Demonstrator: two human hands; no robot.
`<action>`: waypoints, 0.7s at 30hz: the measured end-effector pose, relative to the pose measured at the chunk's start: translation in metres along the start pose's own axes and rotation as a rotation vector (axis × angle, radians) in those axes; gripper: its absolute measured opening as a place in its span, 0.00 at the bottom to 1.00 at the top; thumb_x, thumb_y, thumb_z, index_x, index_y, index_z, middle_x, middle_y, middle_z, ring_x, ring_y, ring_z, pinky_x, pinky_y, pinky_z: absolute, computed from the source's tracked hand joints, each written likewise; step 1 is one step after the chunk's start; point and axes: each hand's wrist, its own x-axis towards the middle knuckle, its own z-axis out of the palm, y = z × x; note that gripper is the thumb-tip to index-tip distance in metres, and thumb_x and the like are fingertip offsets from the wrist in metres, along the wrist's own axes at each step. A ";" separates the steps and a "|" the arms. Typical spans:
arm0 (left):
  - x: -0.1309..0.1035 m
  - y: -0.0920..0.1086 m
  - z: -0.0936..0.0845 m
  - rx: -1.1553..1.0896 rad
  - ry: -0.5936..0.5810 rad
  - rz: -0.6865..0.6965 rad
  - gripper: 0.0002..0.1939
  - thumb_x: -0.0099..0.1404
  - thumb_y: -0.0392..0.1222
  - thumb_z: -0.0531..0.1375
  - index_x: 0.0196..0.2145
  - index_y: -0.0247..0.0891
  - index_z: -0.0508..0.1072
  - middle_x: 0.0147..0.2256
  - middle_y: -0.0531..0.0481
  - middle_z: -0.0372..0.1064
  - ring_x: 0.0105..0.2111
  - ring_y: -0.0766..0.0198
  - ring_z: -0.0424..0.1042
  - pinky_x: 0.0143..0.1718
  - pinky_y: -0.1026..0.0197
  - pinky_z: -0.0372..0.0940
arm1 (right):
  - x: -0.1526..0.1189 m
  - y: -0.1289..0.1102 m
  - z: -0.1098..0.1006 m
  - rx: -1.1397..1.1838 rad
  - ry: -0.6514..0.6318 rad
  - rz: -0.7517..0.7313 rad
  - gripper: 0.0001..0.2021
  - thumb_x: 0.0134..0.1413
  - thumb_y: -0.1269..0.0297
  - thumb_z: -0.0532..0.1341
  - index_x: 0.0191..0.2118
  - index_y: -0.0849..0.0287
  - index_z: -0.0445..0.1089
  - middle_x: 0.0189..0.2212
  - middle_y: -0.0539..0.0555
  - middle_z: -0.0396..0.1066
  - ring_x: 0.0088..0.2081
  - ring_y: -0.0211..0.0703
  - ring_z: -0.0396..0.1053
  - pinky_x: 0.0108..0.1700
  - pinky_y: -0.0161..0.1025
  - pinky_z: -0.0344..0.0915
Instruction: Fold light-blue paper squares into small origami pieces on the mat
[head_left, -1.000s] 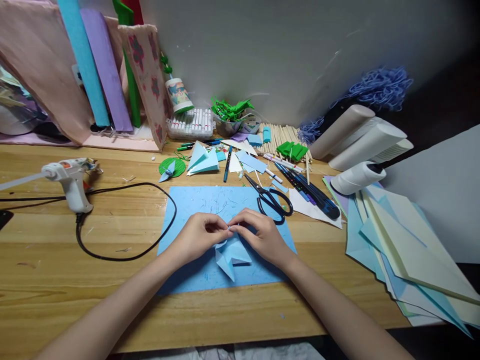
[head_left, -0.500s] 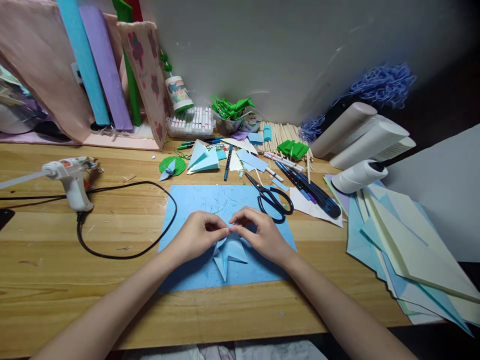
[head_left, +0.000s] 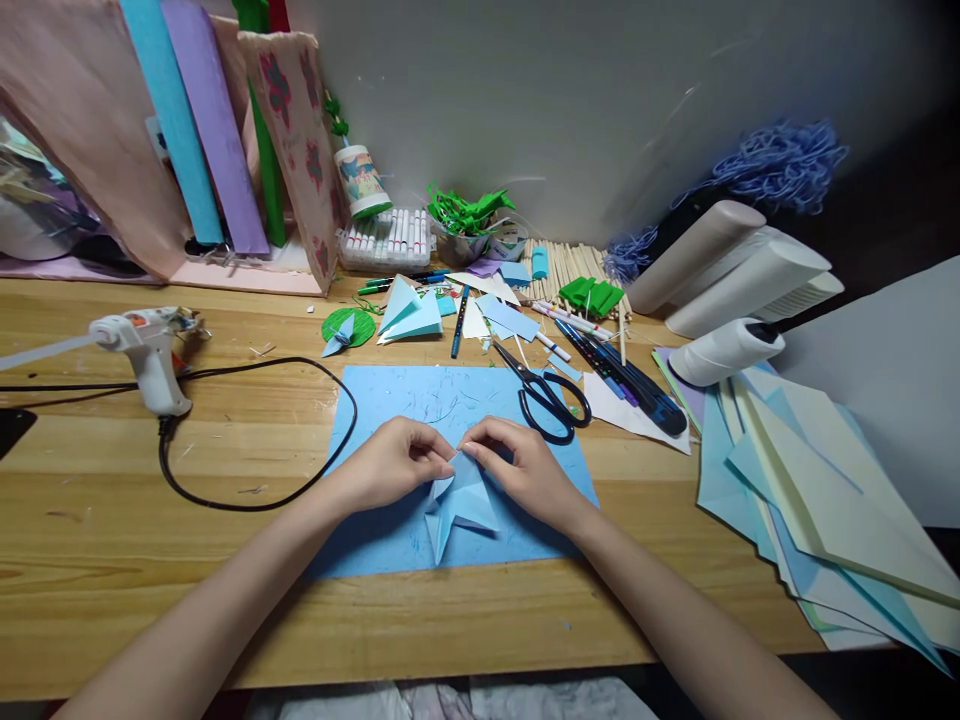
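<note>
A light blue folded paper (head_left: 466,500) with pointed flaps is held above the blue mat (head_left: 390,395). My left hand (head_left: 401,462) pinches its upper left edge between thumb and fingers. Thumb and fingertips of my right hand (head_left: 517,468) are closed on the top corner, close beside the left fingertips. Two of the paper's points hang down toward me. Black-handled scissors (head_left: 547,395) lie just beyond my right hand, partly on the mat.
To the left stand a white glue gun (head_left: 150,360) and its looping black cord (head_left: 225,503). Paper scraps (head_left: 506,318), pens (head_left: 459,322) and a box cutter (head_left: 645,390) lie behind the mat. Paper sheets (head_left: 832,480) are stacked at right; a marker box (head_left: 386,240) sits at the back.
My fingertips have moved slightly apart at the paper's top, showing more of its upper corner. The lower point of the paper has swung a little left. The view has shifted slightly.
</note>
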 end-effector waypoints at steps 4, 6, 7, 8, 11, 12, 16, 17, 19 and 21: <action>0.003 -0.003 0.004 -0.139 0.045 0.001 0.07 0.48 0.34 0.62 0.28 0.33 0.68 0.17 0.56 0.65 0.19 0.71 0.64 0.22 0.69 0.57 | 0.001 0.003 -0.001 0.080 -0.011 0.073 0.04 0.52 0.67 0.57 0.31 0.60 0.68 0.28 0.50 0.70 0.31 0.37 0.66 0.33 0.34 0.62; 0.004 -0.003 0.005 -0.187 0.051 0.043 0.09 0.48 0.34 0.62 0.27 0.34 0.65 0.17 0.58 0.63 0.19 0.72 0.63 0.22 0.69 0.56 | 0.002 0.004 -0.001 0.093 0.015 0.081 0.04 0.53 0.67 0.57 0.29 0.60 0.68 0.27 0.50 0.69 0.30 0.37 0.66 0.33 0.33 0.61; 0.004 -0.002 0.005 -0.205 0.044 0.063 0.10 0.48 0.35 0.62 0.27 0.35 0.63 0.17 0.58 0.62 0.18 0.72 0.63 0.21 0.70 0.56 | 0.002 0.004 -0.002 0.096 0.027 0.081 0.05 0.52 0.67 0.57 0.29 0.60 0.68 0.26 0.50 0.69 0.30 0.37 0.66 0.33 0.33 0.61; 0.004 -0.002 0.005 -0.218 0.034 0.080 0.10 0.48 0.35 0.62 0.26 0.36 0.61 0.17 0.59 0.61 0.18 0.73 0.62 0.21 0.70 0.56 | 0.002 0.004 -0.002 0.096 0.037 0.082 0.05 0.52 0.67 0.57 0.29 0.60 0.68 0.26 0.50 0.69 0.30 0.37 0.65 0.33 0.33 0.61; 0.004 -0.001 0.005 -0.249 0.009 0.092 0.12 0.48 0.35 0.62 0.25 0.36 0.60 0.20 0.58 0.62 0.20 0.74 0.62 0.22 0.70 0.57 | 0.002 0.003 -0.003 0.090 0.050 0.088 0.05 0.52 0.67 0.58 0.29 0.60 0.68 0.26 0.50 0.69 0.30 0.37 0.65 0.33 0.33 0.61; 0.003 -0.001 0.005 -0.256 0.007 0.084 0.12 0.48 0.35 0.62 0.26 0.36 0.60 0.21 0.58 0.62 0.20 0.74 0.62 0.23 0.70 0.57 | 0.002 0.003 -0.003 0.089 0.050 0.090 0.05 0.52 0.67 0.58 0.29 0.60 0.68 0.26 0.50 0.69 0.30 0.37 0.65 0.33 0.34 0.61; 0.002 0.002 0.004 -0.257 0.006 0.075 0.09 0.49 0.35 0.62 0.27 0.35 0.63 0.22 0.56 0.64 0.21 0.73 0.65 0.24 0.69 0.59 | 0.003 0.005 -0.004 0.103 0.061 0.097 0.05 0.52 0.66 0.58 0.29 0.60 0.68 0.27 0.51 0.70 0.30 0.38 0.66 0.33 0.35 0.61; 0.001 0.003 0.003 -0.250 0.007 0.080 0.07 0.50 0.34 0.61 0.28 0.34 0.65 0.23 0.55 0.66 0.22 0.72 0.66 0.25 0.69 0.60 | 0.004 0.006 -0.005 0.111 0.074 0.100 0.05 0.52 0.65 0.57 0.30 0.59 0.68 0.27 0.51 0.70 0.30 0.38 0.66 0.33 0.35 0.62; 0.000 0.006 0.002 -0.230 0.004 0.077 0.06 0.50 0.33 0.60 0.29 0.33 0.69 0.26 0.52 0.69 0.26 0.70 0.68 0.29 0.67 0.62 | 0.005 0.008 -0.007 0.129 0.116 0.103 0.05 0.52 0.64 0.57 0.30 0.59 0.68 0.27 0.51 0.69 0.31 0.39 0.66 0.33 0.35 0.62; -0.002 0.008 0.002 -0.219 -0.011 0.042 0.08 0.49 0.33 0.61 0.31 0.33 0.72 0.29 0.49 0.71 0.30 0.67 0.70 0.33 0.65 0.64 | 0.006 0.009 -0.010 0.137 0.160 0.099 0.05 0.52 0.64 0.58 0.29 0.59 0.67 0.27 0.51 0.69 0.31 0.39 0.66 0.33 0.35 0.62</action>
